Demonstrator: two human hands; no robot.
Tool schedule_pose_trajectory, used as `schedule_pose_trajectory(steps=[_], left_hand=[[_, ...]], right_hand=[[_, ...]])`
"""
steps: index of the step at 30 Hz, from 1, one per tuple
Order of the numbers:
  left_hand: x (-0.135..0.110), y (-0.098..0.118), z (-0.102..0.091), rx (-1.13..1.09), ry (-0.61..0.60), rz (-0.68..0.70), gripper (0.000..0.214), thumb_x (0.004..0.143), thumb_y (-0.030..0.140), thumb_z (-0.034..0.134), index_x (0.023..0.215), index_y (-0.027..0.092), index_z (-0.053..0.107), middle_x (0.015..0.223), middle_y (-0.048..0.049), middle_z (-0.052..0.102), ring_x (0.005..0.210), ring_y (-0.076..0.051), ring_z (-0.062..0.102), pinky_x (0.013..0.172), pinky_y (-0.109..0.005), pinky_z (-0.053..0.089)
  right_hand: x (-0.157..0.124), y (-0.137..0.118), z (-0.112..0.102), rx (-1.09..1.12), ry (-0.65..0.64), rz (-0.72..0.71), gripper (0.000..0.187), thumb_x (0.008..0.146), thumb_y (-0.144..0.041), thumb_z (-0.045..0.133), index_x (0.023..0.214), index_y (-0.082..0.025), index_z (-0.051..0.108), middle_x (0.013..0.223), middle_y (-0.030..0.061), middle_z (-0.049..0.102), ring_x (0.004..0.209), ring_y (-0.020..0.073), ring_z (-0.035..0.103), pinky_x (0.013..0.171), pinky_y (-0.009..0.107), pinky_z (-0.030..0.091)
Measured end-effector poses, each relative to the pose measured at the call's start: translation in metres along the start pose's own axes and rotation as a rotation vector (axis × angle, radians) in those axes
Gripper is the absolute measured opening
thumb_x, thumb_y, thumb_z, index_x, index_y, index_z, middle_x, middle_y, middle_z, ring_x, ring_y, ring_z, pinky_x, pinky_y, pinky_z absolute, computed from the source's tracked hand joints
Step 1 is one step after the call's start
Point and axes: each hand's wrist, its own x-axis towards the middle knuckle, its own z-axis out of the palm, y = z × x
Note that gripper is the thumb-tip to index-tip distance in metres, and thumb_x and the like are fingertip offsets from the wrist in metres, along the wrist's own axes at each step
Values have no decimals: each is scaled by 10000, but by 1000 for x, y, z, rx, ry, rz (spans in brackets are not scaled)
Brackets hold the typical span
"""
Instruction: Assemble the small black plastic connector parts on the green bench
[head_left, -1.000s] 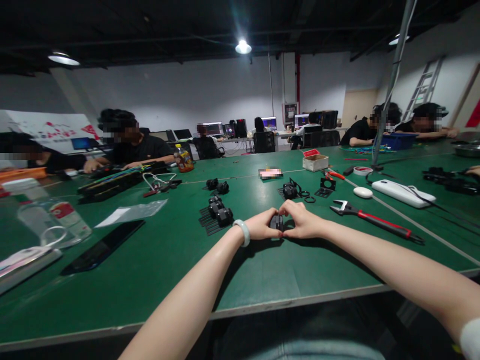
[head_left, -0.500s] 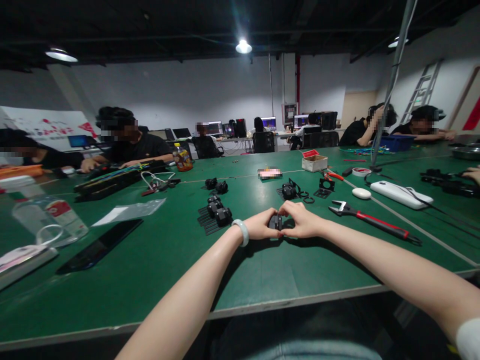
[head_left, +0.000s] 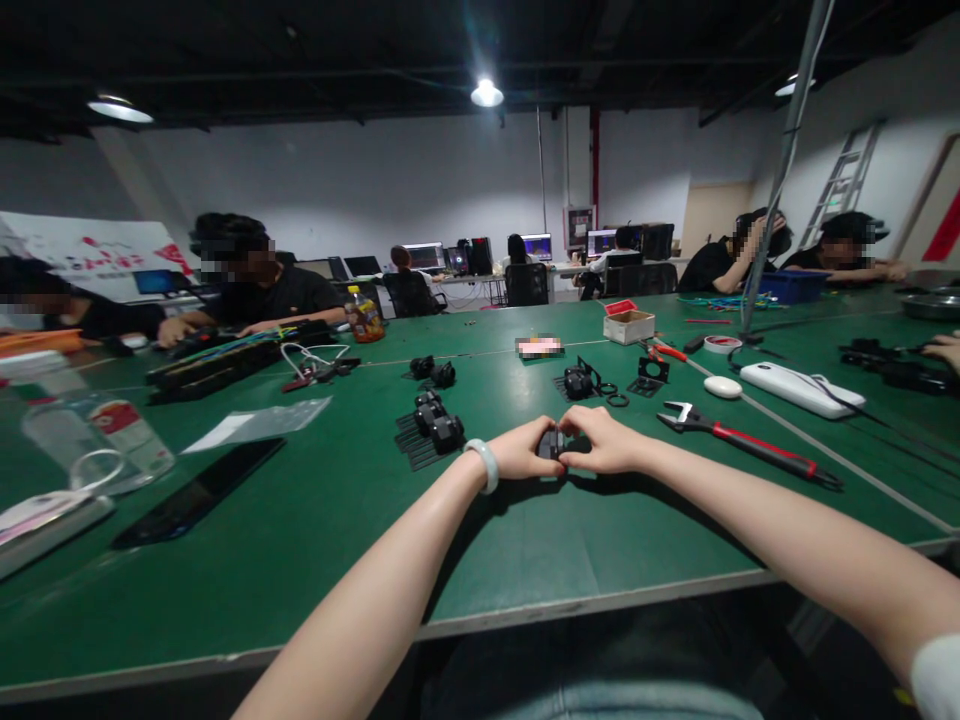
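Note:
Both my hands meet over a small black part [head_left: 550,446] just above the green table [head_left: 525,560]. My left hand [head_left: 519,448], with a pale bangle at the wrist, pinches it from the left. From the right, the thumb and fingers of my right hand [head_left: 606,440] close on the same part; they hide some of it. Left of my hands lie black camera-like assemblies [head_left: 435,425] on slotted plates, with more black pieces [head_left: 433,372] behind. Beyond my hands are another black assembly [head_left: 579,380], black rings [head_left: 616,399] and a black bracket [head_left: 651,373].
An adjustable wrench [head_left: 750,445], a white power bank-like device [head_left: 802,388] and a small open box [head_left: 628,326] lie to the right, near a metal pole [head_left: 780,170]. On the left are a phone [head_left: 202,495], a plastic bag [head_left: 259,423] and a clear bottle [head_left: 97,430]. Co-workers sit around the table.
The black part between my hands has turned or tilted slightly, and the right fingers have shifted a little. Both hands stay in the same place.

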Motion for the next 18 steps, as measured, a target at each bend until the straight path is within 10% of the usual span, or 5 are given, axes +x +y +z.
schedule_pose_trajectory(steps=[18], left_hand=[[1,-2,0,6,-5,22,479,569,349,573,977,152,417,808,-8,505,697,-144,477,597,-219,374]], right_hand=[[1,0,-2,-24,-26,-1,276,678,-360,518,846,-143,484,804,40,535,728,152,482,662,280,315]])
